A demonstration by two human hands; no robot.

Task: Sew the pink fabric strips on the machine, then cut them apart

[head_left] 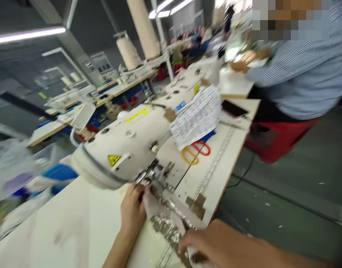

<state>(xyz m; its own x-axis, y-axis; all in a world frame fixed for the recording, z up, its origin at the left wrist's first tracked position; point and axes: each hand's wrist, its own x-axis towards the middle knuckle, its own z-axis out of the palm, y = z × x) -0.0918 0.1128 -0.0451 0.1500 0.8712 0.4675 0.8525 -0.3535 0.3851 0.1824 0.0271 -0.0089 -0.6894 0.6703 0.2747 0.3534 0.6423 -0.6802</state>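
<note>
A white sewing machine (131, 134) stands on the table, a yellow warning label on its head. Pale fabric with shiny sequins (171, 227) runs from its needle area toward me. My left hand (134, 206) is close beside the presser foot, fingers curled on the fabric's far end. Nearer to me, my right hand (207, 242) pinches the sequined fabric, its fingers partly hidden and blurred. Scissors with one orange and one red handle (191, 158) lie on the table beyond the needle, their blades under a printed paper sheet (198, 115).
A dark phone (234, 108) lies near the table's right edge (237, 149). A co-worker in a striped shirt (307, 74) sits on a red stool (282, 139) at the right. Bundled cloth and plastic (39, 182) are at the left. More sewing tables stand behind.
</note>
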